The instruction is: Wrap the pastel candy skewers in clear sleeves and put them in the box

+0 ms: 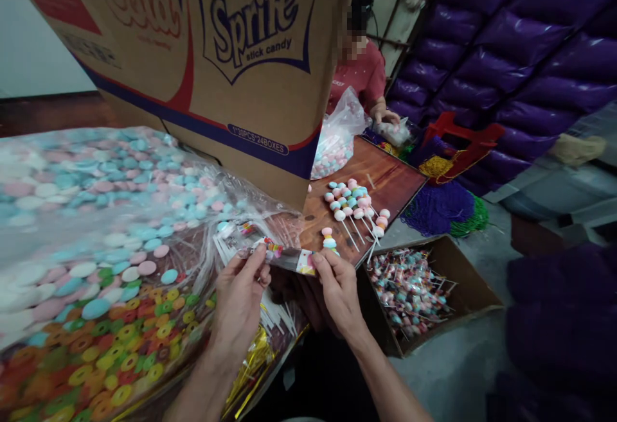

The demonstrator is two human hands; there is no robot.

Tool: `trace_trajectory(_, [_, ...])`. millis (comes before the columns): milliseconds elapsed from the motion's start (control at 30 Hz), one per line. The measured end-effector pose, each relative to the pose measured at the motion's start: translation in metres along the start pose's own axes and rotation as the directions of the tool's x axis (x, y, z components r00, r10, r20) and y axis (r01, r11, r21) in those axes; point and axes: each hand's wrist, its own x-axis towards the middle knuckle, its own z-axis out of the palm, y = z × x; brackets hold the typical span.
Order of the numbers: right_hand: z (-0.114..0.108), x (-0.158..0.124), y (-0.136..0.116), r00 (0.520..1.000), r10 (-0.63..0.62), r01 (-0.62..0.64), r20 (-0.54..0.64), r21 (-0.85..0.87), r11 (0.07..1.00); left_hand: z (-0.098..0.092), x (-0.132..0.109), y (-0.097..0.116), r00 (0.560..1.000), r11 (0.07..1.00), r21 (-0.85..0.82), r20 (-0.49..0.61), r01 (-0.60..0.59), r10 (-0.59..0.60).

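Stretched between both hands is a small clear plastic candy wrapper (288, 259) with colourful print at its ends. My left hand (245, 287) pinches one end between thumb and fingers. The other end, a white printed corner, is gripped by my right hand (337, 284). Just beyond the right hand, a candy skewer (328, 239) of pastel pieces lies near the table's edge. Farther back, several more candy skewers (351, 200) with white sticks lie in a group. White sticks (278, 319) show below the left hand, beside gold twist ties (250, 361).
A large cardboard box (202, 75) marked Sprite stands at the back. Left are bagged pastel candies (96, 184) and gummy rings (120, 351). An open carton (470, 281) of wrapped skewers sits right. Across the wooden table (395, 175), a person (366, 75) in red handles a plastic bag.
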Motion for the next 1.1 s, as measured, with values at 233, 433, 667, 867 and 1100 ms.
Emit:
trace_trajectory(233, [-0.007,0.007,0.000,1.000,-0.004,0.004,-0.002,-0.038,0.999,0.003,-0.002,-0.003,0.998,0.998,0.048,0.053,-0.042,0.039])
trace_trajectory(433, [-0.029,0.040,0.016,0.991,-0.118,0.082,-0.057,-0.434,0.897,0.003,0.004,-0.004,0.997,0.998,-0.045,-0.052,-0.050,0.048])
trace_trajectory(667, [-0.056,0.083,0.048,0.941,-0.239,-0.069,-0.240,-0.826,0.560,-0.006,0.013,-0.002,0.996,0.988,-0.155,-0.084,-0.017,0.004])
trace_trajectory(867, [-0.063,0.061,0.045,0.914,-0.292,0.015,-0.283,-0.694,0.720,-0.015,0.022,-0.001,0.992,0.974,-0.220,-0.122,-0.051,0.024])
trace_trajectory(1100, [-0.051,-0.018,0.011,0.945,-0.265,0.203,-0.190,-0.295,0.934,-0.017,0.025,-0.001,0.977,0.963,-0.221,-0.180,-0.152,0.113])
